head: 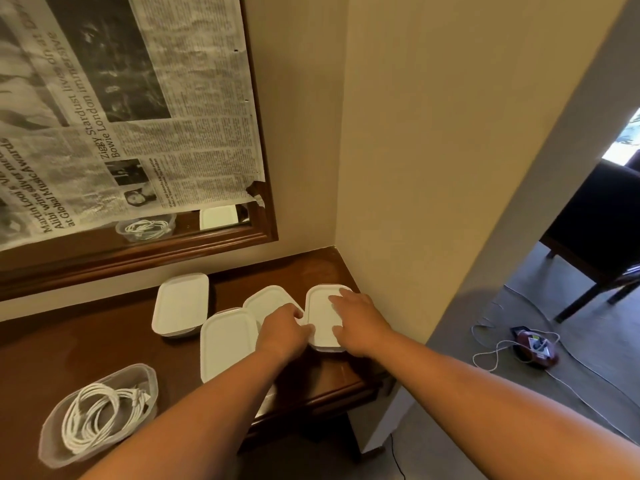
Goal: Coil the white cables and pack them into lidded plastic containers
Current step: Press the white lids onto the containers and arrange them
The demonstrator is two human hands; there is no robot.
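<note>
Right hand (353, 320) flat, fingers spread – pressing lid of rightmost container (319, 306); left hand (285, 329) curled – gripping its left edge.

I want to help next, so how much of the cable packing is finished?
Done: the back tub, the front tub and the middle tub have white lids on. In hand: the right hand presses flat on the lid of the corner tub, the left hand at its edge. Left: the open tub holds a coiled white cable but has no lid yet.
</note>
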